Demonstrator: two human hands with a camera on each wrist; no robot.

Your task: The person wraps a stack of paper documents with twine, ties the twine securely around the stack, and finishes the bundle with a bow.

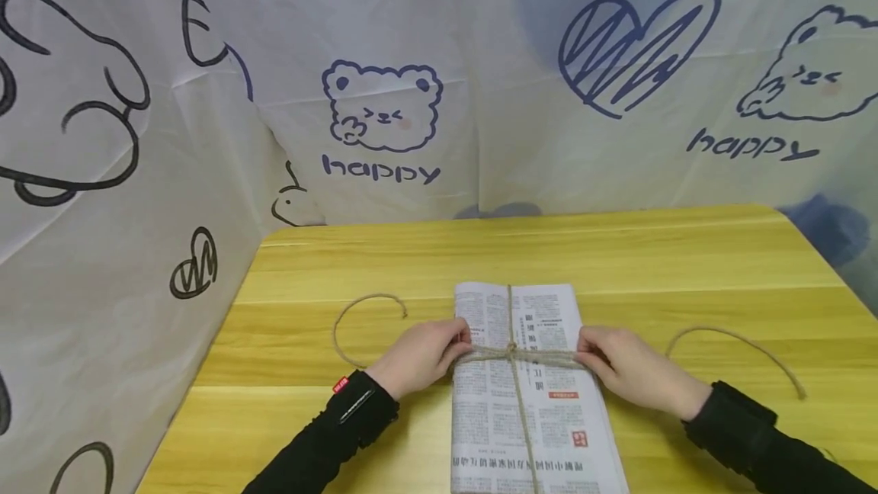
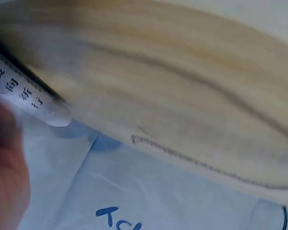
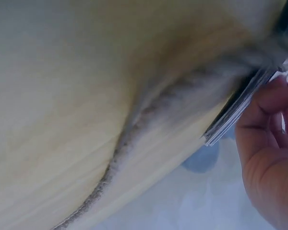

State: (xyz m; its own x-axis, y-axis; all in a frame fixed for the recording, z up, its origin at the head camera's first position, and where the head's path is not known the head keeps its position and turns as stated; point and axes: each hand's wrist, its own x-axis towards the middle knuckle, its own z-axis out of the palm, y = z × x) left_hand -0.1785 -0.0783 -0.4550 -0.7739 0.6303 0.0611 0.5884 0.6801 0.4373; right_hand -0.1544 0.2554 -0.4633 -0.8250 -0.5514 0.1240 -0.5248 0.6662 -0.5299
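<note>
Jute twine point(image 1: 521, 357) crosses folded newspaper point(image 1: 528, 402), knotted at centre; left hand point(image 1: 421, 357) and right hand point(image 1: 631, 368) pinch twine at opposite paper edges on yellow table point(image 1: 617, 258).

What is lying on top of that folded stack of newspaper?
Brown jute twine crosses the folded newspaper stack lengthwise and crosswise, meeting in a knot. The left hand and right hand grip its side edges at the crosswise band. Whatever lies underneath is hidden.

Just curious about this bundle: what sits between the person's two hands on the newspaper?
In the head view, between the left hand and right hand lies the twine stretched across the folded newspaper, with a knot midway.
</note>
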